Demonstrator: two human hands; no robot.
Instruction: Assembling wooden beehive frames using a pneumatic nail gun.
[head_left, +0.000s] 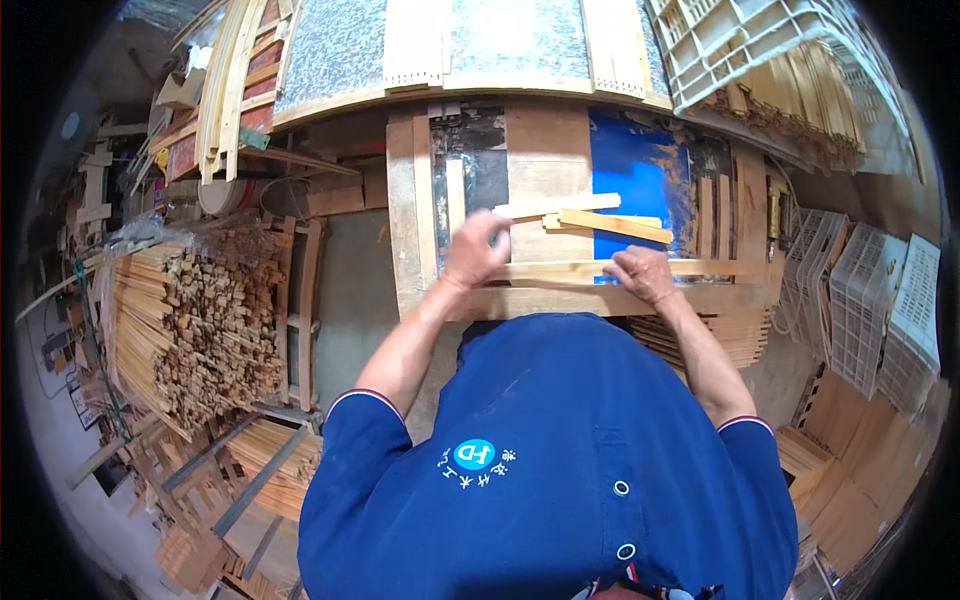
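My left hand (477, 250) is over the left part of the workbench, fingers curled. Its fingertips are close to the end of a short pale wooden strip (575, 205), and whether anything is in its grip cannot be seen. My right hand (643, 273) is closed on a long wooden strip (560, 270) that runs sideways along the near part of the bench. The strip's left end is beside my left hand's wrist. Just beyond lie more short strips (625, 225), overlapping at slight angles on a blue patch (620, 160) of the bench top.
The wooden workbench (550, 302) has upright strips (455, 190) lying along its left side. Behind stands a table with a speckled grey top (335, 50). A white plastic crate (730, 50) with strips is at far right, stacked crates (865, 290) at right, and a large bundle of sticks (210, 325) at left.
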